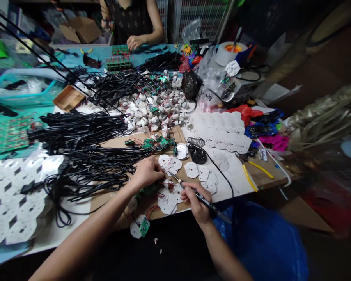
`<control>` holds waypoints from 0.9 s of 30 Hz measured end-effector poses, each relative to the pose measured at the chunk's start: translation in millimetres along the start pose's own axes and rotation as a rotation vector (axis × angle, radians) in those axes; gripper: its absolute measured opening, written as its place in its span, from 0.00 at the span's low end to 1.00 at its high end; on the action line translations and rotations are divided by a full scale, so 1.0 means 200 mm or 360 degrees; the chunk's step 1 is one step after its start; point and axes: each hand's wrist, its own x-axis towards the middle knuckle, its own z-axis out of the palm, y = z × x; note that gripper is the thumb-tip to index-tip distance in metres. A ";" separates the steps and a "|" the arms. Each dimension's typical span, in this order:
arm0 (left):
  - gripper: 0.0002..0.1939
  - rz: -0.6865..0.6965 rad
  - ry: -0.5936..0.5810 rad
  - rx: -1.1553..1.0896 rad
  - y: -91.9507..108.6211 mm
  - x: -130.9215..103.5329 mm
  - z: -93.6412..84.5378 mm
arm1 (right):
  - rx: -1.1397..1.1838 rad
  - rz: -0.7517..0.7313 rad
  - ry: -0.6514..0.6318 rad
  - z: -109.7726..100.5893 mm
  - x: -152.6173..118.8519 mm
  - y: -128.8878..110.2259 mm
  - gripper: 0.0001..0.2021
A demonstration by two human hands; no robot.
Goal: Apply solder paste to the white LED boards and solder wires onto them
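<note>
My right hand (pixel 196 200) is closed around a soldering iron (pixel 206 203), its tip pointing up and left. That tip is close to thin red wires and a small reddish part (pixel 170 186) above the white plates. My left hand (pixel 148 171) is closed, fingertips pinched beside the wires; what they grip is too small to make out. Several white octagonal plates (pixel 167 203) lie under and around both hands. Small green circuit boards (pixel 160 143) with red wires sit just beyond my left hand. At the table's front edge hangs another green board (pixel 144 227) with a white plate.
Black cables (pixel 105 164) lie bundled at left, near scalloped white sheets (pixel 8 203). White parts (pixel 158 109) are heaped mid-table. A soldering stand (pixel 197 153), yellow-handled pliers (pixel 256 169) and a fan (pixel 191 85) stand right. A blue bag (pixel 269 242) is below. A co-worker's hand (pixel 136 41) touches boards opposite.
</note>
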 end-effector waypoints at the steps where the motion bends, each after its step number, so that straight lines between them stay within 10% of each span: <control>1: 0.04 -0.0012 -0.0010 -0.0028 0.00 0.00 0.00 | -0.0008 0.0002 -0.0012 0.00 0.00 0.00 0.12; 27: 0.04 -0.0147 -0.0139 -0.0048 0.04 0.01 -0.04 | -0.0088 0.0050 -0.0104 0.04 0.03 -0.03 0.12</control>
